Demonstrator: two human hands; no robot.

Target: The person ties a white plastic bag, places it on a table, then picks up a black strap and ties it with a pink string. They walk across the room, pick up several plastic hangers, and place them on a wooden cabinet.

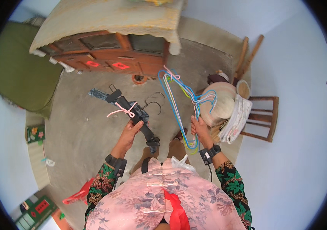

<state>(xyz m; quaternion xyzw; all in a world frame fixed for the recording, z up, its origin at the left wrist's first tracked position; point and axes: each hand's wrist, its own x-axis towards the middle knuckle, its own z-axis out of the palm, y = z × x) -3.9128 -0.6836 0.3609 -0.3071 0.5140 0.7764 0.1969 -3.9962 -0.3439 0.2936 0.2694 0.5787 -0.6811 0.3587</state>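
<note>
My left hand (pixel 131 133) is closed round a bundle of dark hangers (pixel 127 107), black with mottled blue parts. Pink cord (pixel 122 110) is tied in a bow about its middle, and thin black hooks (pixel 155 105) stick out to the right. On the other side, my right hand (pixel 200 129) grips a bundle of wire clothes hangers (pixel 174 103) in blue, white, pink and green. Their hooks point right, above my fingers. Another pink tie (pixel 172 73) binds this bundle at its far corner. The two bundles are held apart above the floor.
Ahead stands a wooden cabinet (pixel 106 53) under a pale cloth. At right are a round lidded container (pixel 219 103), a white cloth (pixel 237 120) and a wooden chair (pixel 272 119). A green-covered surface (pixel 22 65) is far left; a red bag (pixel 81 193) lies near left.
</note>
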